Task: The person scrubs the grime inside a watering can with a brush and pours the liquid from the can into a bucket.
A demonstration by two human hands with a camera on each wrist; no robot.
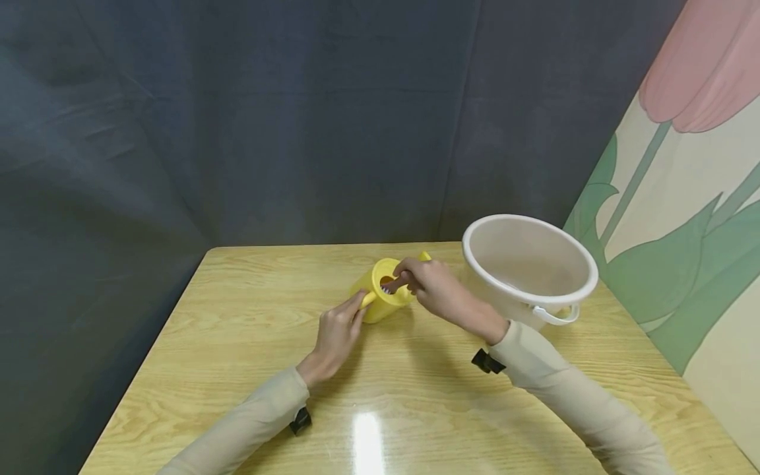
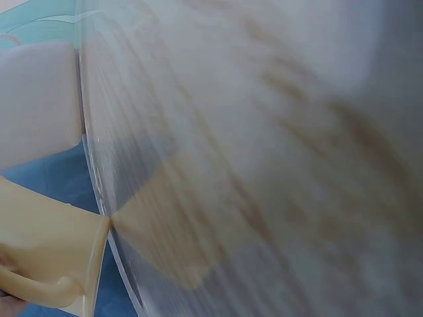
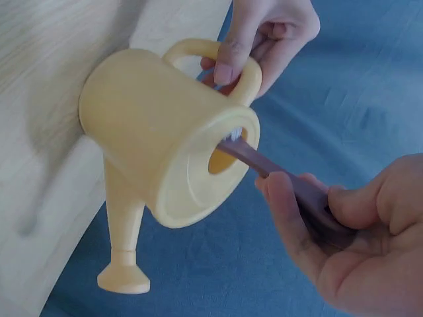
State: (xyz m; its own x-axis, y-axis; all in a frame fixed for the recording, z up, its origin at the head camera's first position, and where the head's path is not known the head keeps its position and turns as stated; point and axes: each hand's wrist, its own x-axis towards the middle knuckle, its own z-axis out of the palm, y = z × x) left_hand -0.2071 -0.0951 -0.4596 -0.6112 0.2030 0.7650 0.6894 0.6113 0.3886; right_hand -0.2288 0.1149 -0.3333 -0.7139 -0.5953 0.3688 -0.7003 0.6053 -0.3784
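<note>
Spotter: Which step are you on?

Me: I read it as brushing inside the yellow watering can point(image 3: 145, 119). My right hand point(image 3: 390, 231) pinches the brown brush point(image 3: 310, 201) between thumb and fingers, its white bristles point(image 3: 232, 134) at the opening point(image 3: 225, 162) in the can's top. How much of the brush head is inside, I can't make out.

Spotter: And your left grip?

Me: My left hand point(image 1: 340, 330) is curled about the can's loop handle point(image 3: 250, 82), thumb laid over it; steadying the can, I'd say.

Spotter: Where's the can?

Me: On the wooden counter point(image 1: 249, 297), left of the white bucket point(image 1: 510, 247) and apart from it. From the left wrist view it's tipped, an edge of its base touching the wood.

Spotter: What does the next move call for?

Me: Short strokes around the inner wall, I judge, with the left grip holding that tilt. Too much push could rock it on its base edge.

Spotter: How does it look?

Me: Smooth, plain, probably plastic: a round body, with a spout point(image 3: 125, 218) opposite the handle, flaring at its tip. I see no marks outside.
</note>
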